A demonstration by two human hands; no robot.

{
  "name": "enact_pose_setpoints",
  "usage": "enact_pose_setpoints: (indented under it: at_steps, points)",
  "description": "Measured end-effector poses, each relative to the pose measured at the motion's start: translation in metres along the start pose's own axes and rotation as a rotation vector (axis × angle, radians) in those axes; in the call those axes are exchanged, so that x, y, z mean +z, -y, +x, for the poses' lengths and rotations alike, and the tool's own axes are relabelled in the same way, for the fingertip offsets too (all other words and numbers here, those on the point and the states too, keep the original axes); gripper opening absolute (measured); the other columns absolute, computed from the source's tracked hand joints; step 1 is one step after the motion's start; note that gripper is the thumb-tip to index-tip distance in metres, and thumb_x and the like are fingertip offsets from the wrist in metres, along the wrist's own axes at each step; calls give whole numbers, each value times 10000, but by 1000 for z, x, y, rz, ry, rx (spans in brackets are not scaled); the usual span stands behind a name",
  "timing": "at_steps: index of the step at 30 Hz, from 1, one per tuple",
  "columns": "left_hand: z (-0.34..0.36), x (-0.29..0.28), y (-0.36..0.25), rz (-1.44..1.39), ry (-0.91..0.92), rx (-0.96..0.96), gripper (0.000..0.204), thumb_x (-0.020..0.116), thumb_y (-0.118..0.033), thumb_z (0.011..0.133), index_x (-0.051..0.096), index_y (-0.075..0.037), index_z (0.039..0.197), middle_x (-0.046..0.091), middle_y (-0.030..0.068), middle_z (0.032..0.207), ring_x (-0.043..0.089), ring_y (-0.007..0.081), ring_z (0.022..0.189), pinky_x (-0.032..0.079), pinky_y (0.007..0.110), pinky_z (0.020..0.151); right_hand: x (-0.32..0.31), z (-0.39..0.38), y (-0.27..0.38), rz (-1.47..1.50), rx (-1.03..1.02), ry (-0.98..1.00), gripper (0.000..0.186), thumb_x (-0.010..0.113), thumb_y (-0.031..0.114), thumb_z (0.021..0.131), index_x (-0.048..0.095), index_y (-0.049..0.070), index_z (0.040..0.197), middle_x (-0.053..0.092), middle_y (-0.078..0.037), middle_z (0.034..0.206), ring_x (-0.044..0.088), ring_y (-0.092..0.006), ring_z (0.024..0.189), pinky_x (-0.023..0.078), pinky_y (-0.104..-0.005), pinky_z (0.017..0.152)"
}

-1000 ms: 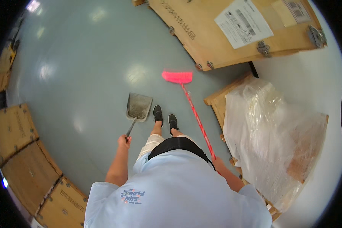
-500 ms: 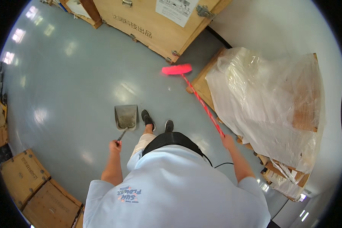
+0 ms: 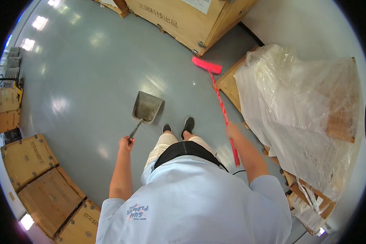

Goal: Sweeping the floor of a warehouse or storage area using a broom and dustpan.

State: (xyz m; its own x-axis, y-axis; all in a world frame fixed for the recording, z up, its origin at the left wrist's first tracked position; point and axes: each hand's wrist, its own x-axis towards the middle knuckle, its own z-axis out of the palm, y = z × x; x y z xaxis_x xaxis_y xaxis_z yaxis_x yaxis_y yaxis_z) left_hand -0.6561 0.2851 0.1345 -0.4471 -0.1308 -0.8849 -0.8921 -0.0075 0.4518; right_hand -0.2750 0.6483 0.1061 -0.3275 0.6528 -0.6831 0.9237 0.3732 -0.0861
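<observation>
My left hand (image 3: pixel 126 143) is closed around the dark handle of a grey long-handled dustpan (image 3: pixel 147 106). The pan is tilted and has some dirt or debris in it. My right hand (image 3: pixel 232 131) grips the shaft of a pink-red broom (image 3: pixel 223 107), with the handle's end sticking out below the fist. The broom's bristled head (image 3: pixel 207 65) is out ahead on the right, near the lower corner of a large wooden crate (image 3: pixel 183 24). Whether the bristles touch the floor I cannot tell.
A pallet load wrapped in clear plastic (image 3: pixel 288 110) stands along the right wall, its wooden base (image 3: pixel 231 84) close to the broom. Several wooden crates (image 3: pixel 30 159) line the left side. My shoes (image 3: pixel 188 125) stand on the glossy grey floor (image 3: pixel 81 81).
My right hand has slid down to grip mid-shaft, and the broom head has swivelled. The dustpan has moved forward and tilted. My feet have stepped, and the view has shifted.
</observation>
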Motion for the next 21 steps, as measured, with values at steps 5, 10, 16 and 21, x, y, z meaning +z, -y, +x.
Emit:
enact_pose_setpoints:
  at_steps: [5,10,16,21]
  points:
    - [30,-8,10,24,31,-47,57,393,4,713,390,57,690,405,96,585,423,144,462,474,267,437,24,-74,41,273,75,188,321,447,76,667,339,-31,950,512,-220,695,541,-286,500,435,-366,408]
    - [47,12,15,49,81,-129,57,363,4,712,384,44,677,397,97,589,417,151,473,473,271,437,-18,-155,103,450,101,394,312,462,87,675,360,-12,953,490,-161,635,514,-237,471,423,-334,379]
    - [59,7,17,-21,29,-187,43,343,24,704,378,48,697,393,108,623,411,165,486,478,281,452,-32,-192,102,658,57,191,231,447,90,694,379,3,897,411,-58,517,416,-139,349,331,-277,274]
    - [65,5,6,-96,-9,-199,65,352,43,700,389,61,750,408,144,676,434,205,539,486,327,460,-9,-161,125,535,117,226,302,450,87,681,351,-22,944,456,-112,590,464,-181,403,392,-302,323]
